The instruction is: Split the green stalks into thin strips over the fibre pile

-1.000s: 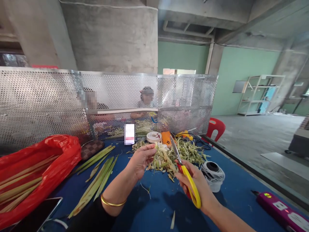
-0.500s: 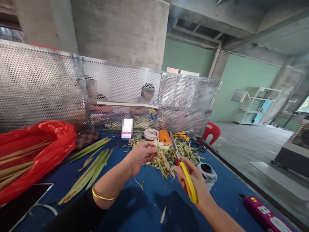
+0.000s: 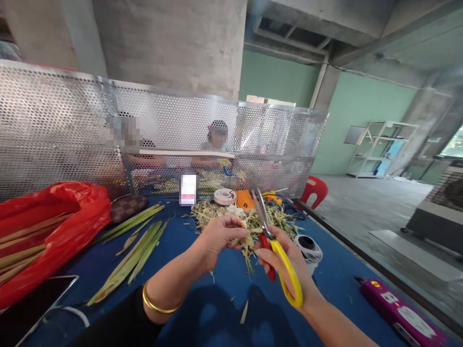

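Note:
Between thumb and fingers, my left hand (image 3: 221, 236) pinches a small pale piece of plant leaf (image 3: 254, 231), partly hidden by the fingertips. My right hand (image 3: 285, 255) is closed on scissors (image 3: 281, 258) with yellow and red handles. The blades point up and away, slightly parted, close to the right of the pinched piece. Behind both hands lies a heap of green and pale leaf clippings (image 3: 206, 215). Long green leaf strips (image 3: 139, 253) rest on the blue table (image 3: 202, 313) to the left.
A red plastic bag (image 3: 87, 202) of long stalks and a tablet (image 3: 36, 301) are on the left. A tape roll (image 3: 224, 196), phone (image 3: 188, 189), wire spool (image 3: 311, 250) and purple tool (image 3: 398, 308) surround the work. People sit beyond the perforated metal screen (image 3: 181, 115).
The scissors have come closer to my left hand, and their blades show more spread. My left hand has shifted slightly right and down. The view has turned a little.

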`<state>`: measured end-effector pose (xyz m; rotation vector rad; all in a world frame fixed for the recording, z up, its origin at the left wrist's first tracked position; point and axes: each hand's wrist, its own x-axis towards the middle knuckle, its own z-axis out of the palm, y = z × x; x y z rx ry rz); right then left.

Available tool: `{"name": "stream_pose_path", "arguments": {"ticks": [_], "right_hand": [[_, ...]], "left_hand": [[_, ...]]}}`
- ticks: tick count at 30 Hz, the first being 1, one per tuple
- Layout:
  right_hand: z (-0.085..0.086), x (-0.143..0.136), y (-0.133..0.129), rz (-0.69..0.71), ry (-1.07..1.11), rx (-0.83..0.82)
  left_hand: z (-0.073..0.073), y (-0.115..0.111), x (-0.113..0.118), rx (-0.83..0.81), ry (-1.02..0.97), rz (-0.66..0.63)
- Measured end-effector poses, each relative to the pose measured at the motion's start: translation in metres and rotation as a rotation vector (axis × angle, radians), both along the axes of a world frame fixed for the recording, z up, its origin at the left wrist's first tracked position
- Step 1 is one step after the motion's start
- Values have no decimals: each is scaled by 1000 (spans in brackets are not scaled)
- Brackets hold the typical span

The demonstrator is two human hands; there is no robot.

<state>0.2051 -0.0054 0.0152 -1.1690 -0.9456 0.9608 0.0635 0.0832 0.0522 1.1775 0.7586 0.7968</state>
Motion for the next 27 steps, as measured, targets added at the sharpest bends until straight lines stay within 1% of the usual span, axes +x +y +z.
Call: {"name": "stream_pose_path", "arguments": {"ticks": [3, 6, 10, 14, 16, 21, 24, 27], "right_hand": [[-3, -1, 1, -45, 8, -3], [-7, -2, 5, -96, 24, 15], [-6, -2, 8, -113, 38, 29], [-5, -2, 8, -128, -47, 14], [-6, -2, 8, -126, -70, 20], [-10, -2, 9, -130, -47, 41], [-10, -1, 10, -112, -31, 52], [-6, 2, 8, -107, -41, 63]], "left_hand": [[-7, -8, 9, -31, -13, -18], [-11, -12, 14, -51, -11, -17], [-15, -12, 15, -64, -6, -19], [-20, -10, 16, -62, -8, -38], [-21, -9, 15, -49, -3, -53], [-19, -10, 13, -26, 43, -108], [-17, -12, 13, 29, 97, -106], [-14, -10, 12, 149, 105, -42]]}}
